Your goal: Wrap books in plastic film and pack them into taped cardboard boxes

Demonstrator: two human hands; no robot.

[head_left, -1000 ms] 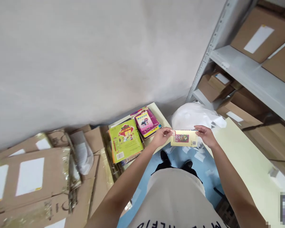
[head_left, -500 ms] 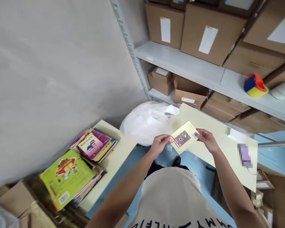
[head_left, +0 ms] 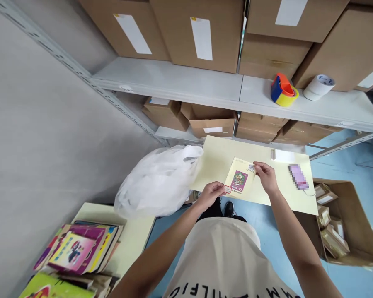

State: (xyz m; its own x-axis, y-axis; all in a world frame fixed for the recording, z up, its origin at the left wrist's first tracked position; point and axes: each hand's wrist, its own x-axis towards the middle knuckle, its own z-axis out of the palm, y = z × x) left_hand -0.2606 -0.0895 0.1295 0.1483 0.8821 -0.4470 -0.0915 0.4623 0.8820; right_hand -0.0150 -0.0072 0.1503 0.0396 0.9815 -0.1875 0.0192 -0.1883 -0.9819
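Observation:
Both hands hold a small pale yellow booklet (head_left: 240, 180) with a purple picture and a barcode on its cover. My left hand (head_left: 211, 193) pinches its lower left corner. My right hand (head_left: 266, 176) pinches its upper right corner by the barcode. The booklet hangs just over the near edge of a pale yellow table (head_left: 224, 155).
A white plastic bag (head_left: 157, 182) lies left of the table. Colourful books (head_left: 77, 250) are stacked on a second table at lower left. Grey shelving (head_left: 205, 85) carries cardboard boxes, a tape dispenser (head_left: 282, 90) and a tape roll (head_left: 318, 87). An open box (head_left: 345, 223) stands on the blue floor at right.
The view has swung right, from the book stack and wall toward the shelving and yellow table. Both hands have kept hold of the booklet, which now sits tilted over the table's edge.

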